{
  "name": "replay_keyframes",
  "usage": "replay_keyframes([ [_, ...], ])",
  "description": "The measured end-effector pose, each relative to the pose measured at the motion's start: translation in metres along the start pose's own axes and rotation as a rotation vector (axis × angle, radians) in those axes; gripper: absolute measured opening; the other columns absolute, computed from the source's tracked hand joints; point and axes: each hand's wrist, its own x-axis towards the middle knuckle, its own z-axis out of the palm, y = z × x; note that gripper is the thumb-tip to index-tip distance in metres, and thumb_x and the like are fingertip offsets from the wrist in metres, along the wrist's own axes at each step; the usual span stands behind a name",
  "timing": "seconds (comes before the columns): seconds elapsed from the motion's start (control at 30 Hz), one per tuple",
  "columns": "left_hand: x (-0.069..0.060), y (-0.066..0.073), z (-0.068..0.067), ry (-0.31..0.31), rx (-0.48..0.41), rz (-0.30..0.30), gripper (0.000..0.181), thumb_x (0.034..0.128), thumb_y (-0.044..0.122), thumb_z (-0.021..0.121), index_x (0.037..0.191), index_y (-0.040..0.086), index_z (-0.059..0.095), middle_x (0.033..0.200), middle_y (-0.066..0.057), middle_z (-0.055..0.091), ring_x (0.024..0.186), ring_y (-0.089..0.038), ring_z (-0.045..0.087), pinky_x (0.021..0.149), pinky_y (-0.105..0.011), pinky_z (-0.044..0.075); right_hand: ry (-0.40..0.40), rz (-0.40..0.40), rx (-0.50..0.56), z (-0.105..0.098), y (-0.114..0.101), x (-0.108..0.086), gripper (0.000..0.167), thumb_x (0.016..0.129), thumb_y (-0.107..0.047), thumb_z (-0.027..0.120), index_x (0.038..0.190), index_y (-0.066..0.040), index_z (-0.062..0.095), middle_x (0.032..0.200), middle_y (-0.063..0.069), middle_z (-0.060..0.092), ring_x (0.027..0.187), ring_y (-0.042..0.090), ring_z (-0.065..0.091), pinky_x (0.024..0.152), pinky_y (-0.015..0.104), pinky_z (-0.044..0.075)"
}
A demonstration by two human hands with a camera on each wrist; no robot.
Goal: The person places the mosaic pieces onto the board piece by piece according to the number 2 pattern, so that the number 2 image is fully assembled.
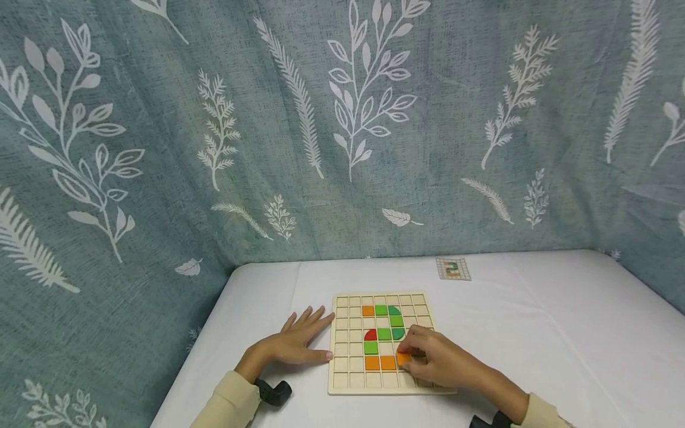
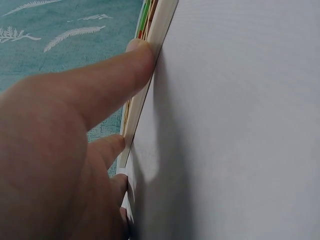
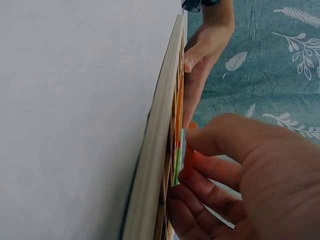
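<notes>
A pale wooden grid board [image 1: 348, 380] lies flat on the white table, with orange, green and red tiles set in some of its squares. Two orange tiles sit side by side in a lower row. Just right of them, my right hand [image 1: 441, 359] pinches another orange tile [image 3: 189, 155] between thumb and fingers. In the right wrist view that tile stands tilted above the grid. My left hand [image 1: 294, 342] lies spread at the board's left edge, its thumb [image 2: 135, 60] and forefinger touching the rim.
Behind the board, toward the right, a small pattern card [image 1: 453, 269] lies on the white tablecloth [image 1: 535, 321]. It pictures a similar tile shape on a grid. A blue-green leaf-print curtain [image 1: 299, 148] hangs behind and beside the table.
</notes>
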Motion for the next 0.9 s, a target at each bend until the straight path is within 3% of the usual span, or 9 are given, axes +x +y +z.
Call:
replay_keyframes([
  [0.9, 0.0001, 0.0001, 0.0003, 0.006, 0.007, -0.002, 0.091, 0.0883, 0.068, 0.059, 0.161, 0.029, 0.02, 0.17, -0.006, 0.009, 0.157, -0.034, 0.0, 0.123, -0.062, -0.003, -0.022, 0.014, -0.069, 0.0, -0.0011, -0.002, 0.017, 0.091, -0.028, 0.074, 0.106, -0.02, 0.074, 0.1, -0.012, 0.059, 0.088, 0.001, 0.048, 0.075, 0.021, 0.045],
])
